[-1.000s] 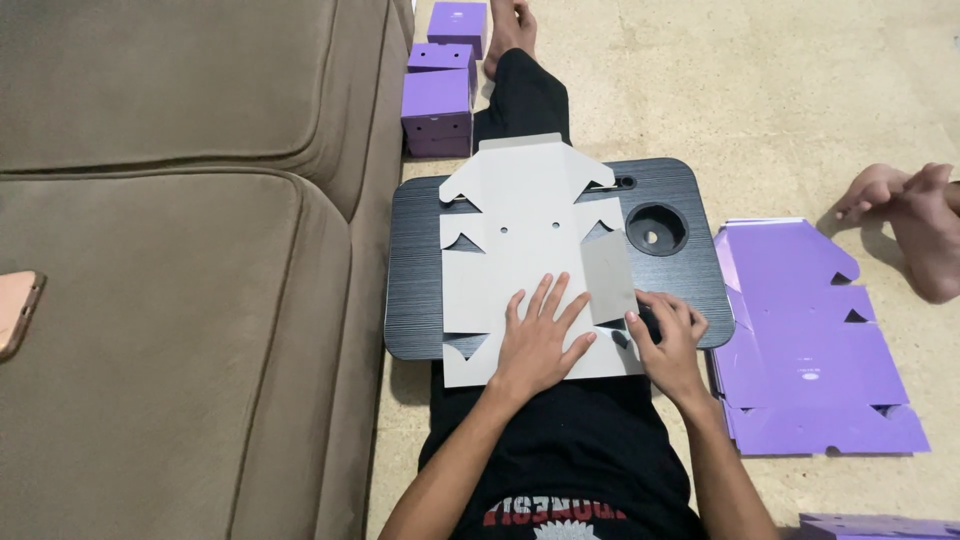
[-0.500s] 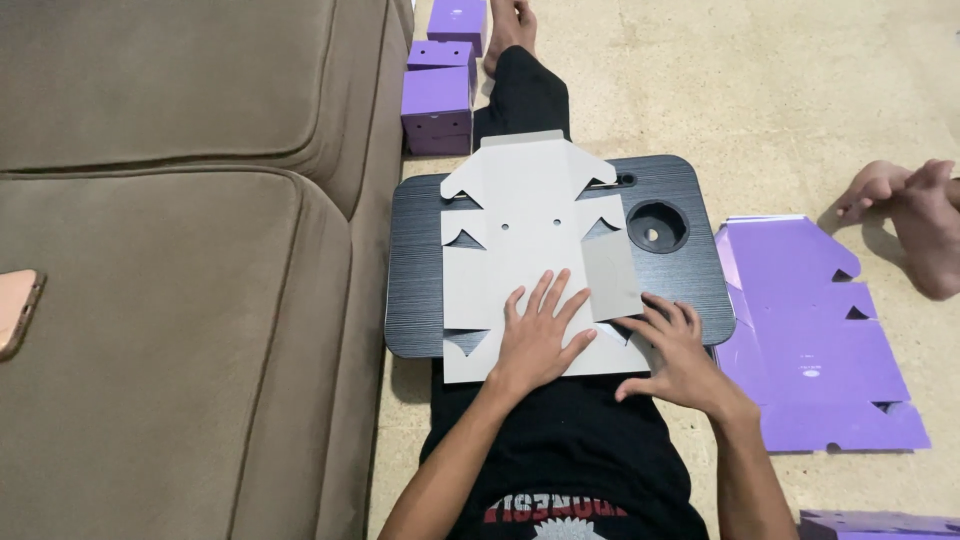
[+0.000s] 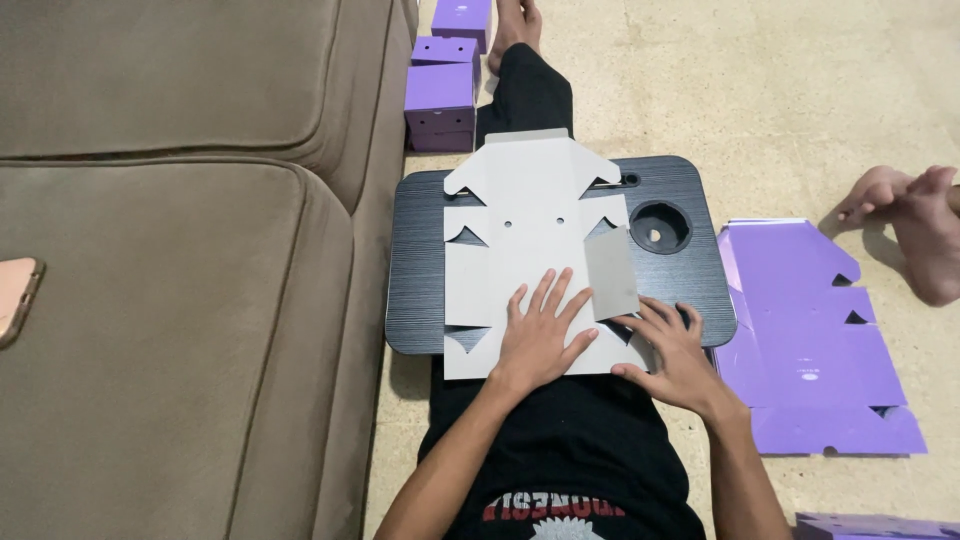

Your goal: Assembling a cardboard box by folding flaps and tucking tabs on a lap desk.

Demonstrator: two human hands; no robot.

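Observation:
A flat grey die-cut cardboard box blank [image 3: 525, 230] lies on a dark lap tray [image 3: 420, 270] across my legs. My left hand [image 3: 540, 335] presses flat on the blank's near part, fingers spread. My right hand [image 3: 672, 350] rests on the blank's right near edge, fingers on the card beside a side flap [image 3: 610, 272] that is folded inward over the blank.
A brown sofa [image 3: 180, 250] fills the left, with a pink phone [image 3: 15, 295] on it. Folded purple boxes [image 3: 440, 95] stand by the sofa at the far end. A flat purple blank [image 3: 810, 340] lies on the floor to the right, near another person's foot [image 3: 915, 225].
My right hand has slid from the folded flap's right side down toward the blank's near right corner. The left hand stays pressed on the blank.

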